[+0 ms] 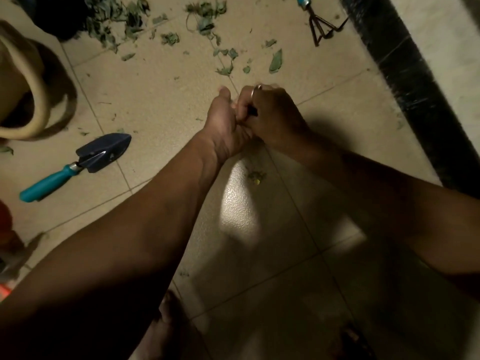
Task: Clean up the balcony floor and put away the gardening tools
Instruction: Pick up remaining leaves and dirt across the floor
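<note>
Both bare forearms reach forward and meet at the middle of the view. The left hand (pixel 224 126) is turned palm-inward, thumb raised at the top, its fingers curled against the other hand. The right hand (pixel 270 114) is closed in a fist pressed against the left, knuckles up, with a ring (pixel 255 90) on one finger. Whether either hand grips anything cannot be told.

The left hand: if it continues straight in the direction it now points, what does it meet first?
Probably the scattered leaf scraps on the tiled floor just beyond the left hand; height above the floor is unclear. The right hand only presses beside it.
</note>
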A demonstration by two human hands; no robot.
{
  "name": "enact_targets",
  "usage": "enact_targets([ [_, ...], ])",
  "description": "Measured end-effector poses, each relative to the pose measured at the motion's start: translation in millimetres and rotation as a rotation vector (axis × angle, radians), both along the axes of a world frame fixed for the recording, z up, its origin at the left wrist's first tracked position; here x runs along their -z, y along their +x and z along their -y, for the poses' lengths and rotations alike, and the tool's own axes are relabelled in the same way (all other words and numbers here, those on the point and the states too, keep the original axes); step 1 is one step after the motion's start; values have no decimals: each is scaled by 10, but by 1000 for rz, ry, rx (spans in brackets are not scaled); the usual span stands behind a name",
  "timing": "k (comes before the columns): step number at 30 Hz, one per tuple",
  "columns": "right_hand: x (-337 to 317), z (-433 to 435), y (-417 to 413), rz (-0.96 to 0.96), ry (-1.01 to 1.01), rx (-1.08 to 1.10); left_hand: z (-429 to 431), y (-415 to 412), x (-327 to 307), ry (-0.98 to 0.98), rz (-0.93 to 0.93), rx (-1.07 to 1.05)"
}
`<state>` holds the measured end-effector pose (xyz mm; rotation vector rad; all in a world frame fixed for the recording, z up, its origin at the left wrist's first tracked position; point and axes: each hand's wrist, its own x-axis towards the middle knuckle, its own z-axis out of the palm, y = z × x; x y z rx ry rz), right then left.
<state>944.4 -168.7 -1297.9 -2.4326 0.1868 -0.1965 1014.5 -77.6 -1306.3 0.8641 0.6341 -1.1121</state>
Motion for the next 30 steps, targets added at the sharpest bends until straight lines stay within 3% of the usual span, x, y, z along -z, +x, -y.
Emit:
enact_targets([
  [3, 143, 4, -55, 107, -256, -151, -46, 74, 57, 93, 29, 42],
  [7, 299, -2, -344, 321, -299, -223, -97, 127, 48, 265, 178, 172],
  [10, 422, 26, -687, 84, -201, -278, -207, 240, 183, 424, 261, 192],
  [14, 658, 71, -898, -155, -479, -388, -362, 364, 279, 394, 227, 161],
  [23, 754, 140, -126, -203, -374, -104, -313, 387, 320, 397, 233, 118],
  [30, 771, 259, -258, -9, -141, 184, -251, 392, 333, 426, 225, 105],
])
